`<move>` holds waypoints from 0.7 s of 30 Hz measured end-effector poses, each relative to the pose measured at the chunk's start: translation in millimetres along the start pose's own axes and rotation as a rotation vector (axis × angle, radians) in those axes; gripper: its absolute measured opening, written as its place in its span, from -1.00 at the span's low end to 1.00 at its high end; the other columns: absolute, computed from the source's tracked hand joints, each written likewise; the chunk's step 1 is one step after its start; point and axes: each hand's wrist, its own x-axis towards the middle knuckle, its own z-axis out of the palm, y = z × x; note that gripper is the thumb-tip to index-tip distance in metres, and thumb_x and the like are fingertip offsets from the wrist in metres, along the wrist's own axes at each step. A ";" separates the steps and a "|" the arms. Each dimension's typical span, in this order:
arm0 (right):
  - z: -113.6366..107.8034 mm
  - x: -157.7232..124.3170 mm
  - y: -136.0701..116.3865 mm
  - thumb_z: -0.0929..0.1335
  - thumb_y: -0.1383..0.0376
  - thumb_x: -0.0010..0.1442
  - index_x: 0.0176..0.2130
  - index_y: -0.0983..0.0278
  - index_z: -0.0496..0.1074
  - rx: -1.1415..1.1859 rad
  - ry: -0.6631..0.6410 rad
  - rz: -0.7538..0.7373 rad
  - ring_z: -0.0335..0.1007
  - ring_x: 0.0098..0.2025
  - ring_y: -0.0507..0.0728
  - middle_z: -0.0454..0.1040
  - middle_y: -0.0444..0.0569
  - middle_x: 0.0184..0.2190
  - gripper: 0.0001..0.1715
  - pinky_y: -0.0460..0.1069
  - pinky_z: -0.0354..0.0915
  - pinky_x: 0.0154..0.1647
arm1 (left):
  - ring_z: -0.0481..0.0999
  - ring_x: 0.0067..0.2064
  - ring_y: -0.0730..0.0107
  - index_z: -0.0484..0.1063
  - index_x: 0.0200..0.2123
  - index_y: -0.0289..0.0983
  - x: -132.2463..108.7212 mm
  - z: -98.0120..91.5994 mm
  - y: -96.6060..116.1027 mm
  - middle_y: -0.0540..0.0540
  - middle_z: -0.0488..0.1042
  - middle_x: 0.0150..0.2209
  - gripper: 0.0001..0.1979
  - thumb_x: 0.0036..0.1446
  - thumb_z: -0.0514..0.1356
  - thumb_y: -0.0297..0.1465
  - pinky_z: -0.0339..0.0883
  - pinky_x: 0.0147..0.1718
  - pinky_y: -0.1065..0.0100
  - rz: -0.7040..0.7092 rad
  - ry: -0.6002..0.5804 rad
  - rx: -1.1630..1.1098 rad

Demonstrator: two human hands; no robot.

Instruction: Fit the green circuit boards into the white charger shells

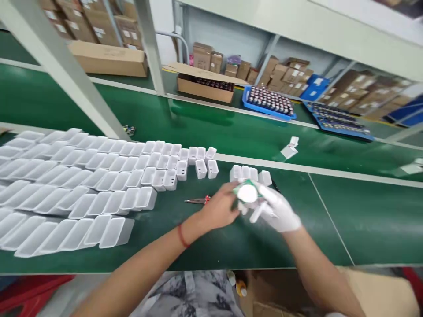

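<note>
A green circuit board (235,191) with a white round piece (247,193) on it is held between my two hands above the bench. My bare left hand (220,206), a red cord at its wrist, grips the board's left side with bent fingers. On the right side, my right hand (279,210) in a white glove closes round it. Small white parts show under the board, blurred, and I cannot tell what they are. Needle-nose pliers (197,200) with red handles lie just left of my left hand. Behind the hands stand several small white plastic boxes (245,171).
Rows of white open-topped boxes (112,193) fill the green bench (330,246) on the left. On the conveyor beyond sits a white part (289,150). Farther back are a blue tray (269,103) of small items, an opened carton (205,90) and a slanting metal post (69,66).
</note>
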 end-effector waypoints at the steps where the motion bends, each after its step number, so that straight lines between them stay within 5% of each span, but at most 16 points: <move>1: 13.0 1.4 6.4 0.42 -0.11 0.07 0.04 0.14 0.50 0.044 -0.025 0.036 0.47 -0.48 0.20 0.57 -0.03 -0.40 -0.37 0.06 0.35 -0.55 | 0.43 0.16 -0.04 0.36 0.14 -0.30 -14.3 -14.7 4.9 -0.35 0.41 0.16 -0.55 0.16 0.16 -0.43 0.32 0.14 -0.08 -0.017 0.021 -0.046; 3: 36.6 3.6 15.7 0.43 -0.09 0.06 0.04 0.14 0.50 0.117 -0.084 0.106 0.48 -0.48 0.19 0.57 -0.07 -0.41 -0.38 0.05 0.37 -0.54 | 0.57 -0.08 0.16 0.28 0.22 -0.23 -43.6 -39.1 12.4 -0.27 0.45 0.09 -0.52 0.23 0.14 -0.36 0.51 -0.14 0.12 -0.113 0.044 -0.400; 6: 71.3 4.4 24.0 0.43 -0.05 0.10 0.04 0.17 0.50 0.119 -0.187 0.176 0.52 -0.45 0.21 0.59 -0.05 -0.41 -0.41 0.08 0.43 -0.45 | 0.54 -0.37 0.41 0.44 0.05 -0.25 -83.2 -53.5 19.2 -0.10 0.53 -0.20 -0.54 0.07 0.36 -0.30 0.44 -0.44 0.37 -0.353 0.231 -0.900; 12: 98.0 -5.6 45.3 0.16 -0.29 0.22 0.34 0.18 0.16 0.079 -0.390 0.225 0.57 -0.44 0.28 0.60 0.06 -0.46 -0.06 0.21 0.46 -0.29 | 0.48 -0.57 0.43 0.36 -0.16 -0.30 -134.3 -49.3 6.3 -0.01 0.49 -0.45 -0.39 -0.15 0.43 -0.04 0.41 -0.57 0.34 -0.515 0.440 -1.139; 14: 95.7 -10.2 60.5 0.31 -0.31 0.08 0.36 0.05 0.09 0.052 -0.332 0.023 0.60 -0.25 0.32 0.62 0.11 -0.20 0.03 0.29 0.44 -0.13 | 0.50 -0.56 0.40 0.30 -0.17 -0.28 -145.8 -47.0 1.1 -0.02 0.48 -0.46 -0.36 -0.16 0.41 0.02 0.42 -0.57 0.34 -0.535 0.465 -1.215; 17: 102.5 -21.0 88.4 0.58 0.00 -0.12 0.34 -0.09 0.09 -0.227 -0.154 -0.171 0.37 0.19 0.37 0.34 0.07 0.24 0.16 0.28 0.35 0.12 | 0.51 -0.56 0.41 0.24 -0.21 -0.26 -154.6 -39.5 -1.4 0.00 0.46 -0.45 -0.35 -0.16 0.40 0.06 0.42 -0.59 0.36 -0.565 0.485 -1.267; 21: 121.7 -27.3 111.7 0.56 0.11 0.00 0.19 0.05 0.34 -0.472 -0.053 -0.221 0.40 0.15 0.35 0.39 0.10 0.17 -0.20 0.23 0.37 0.13 | 0.49 -0.58 0.42 0.32 -0.19 -0.29 -165.1 -41.2 4.0 0.03 0.41 -0.43 -0.38 -0.12 0.40 0.03 0.39 -0.65 0.38 -0.608 0.442 -1.209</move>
